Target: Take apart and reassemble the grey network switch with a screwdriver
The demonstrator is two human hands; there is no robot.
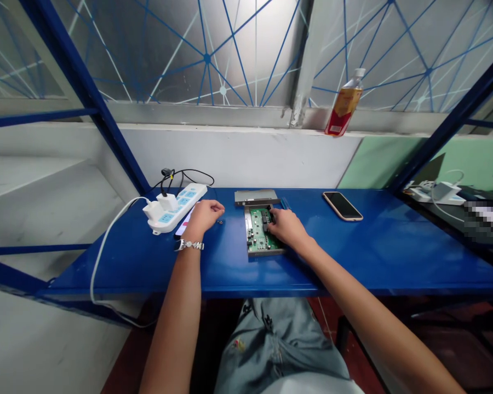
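Grey-blue trousers (283, 339) lie nearest the camera, below the blue surface (378, 257). Between the hands, closer to the right, sits a green circuit board (258, 227) in a metal tray (267, 253). The right hand (287, 225) bends its fingers onto the board's dark parts; whether it grips one, I cannot tell. Close fingertip handling seems in hand, calling for light, steady contact. The left hand (207, 213) is curled narrow near small bits (221, 221), contents unclear. Beyond stand a metal plate (257, 197) and a red-and-yellow-labelled bottle (345, 109); no brand is legible.
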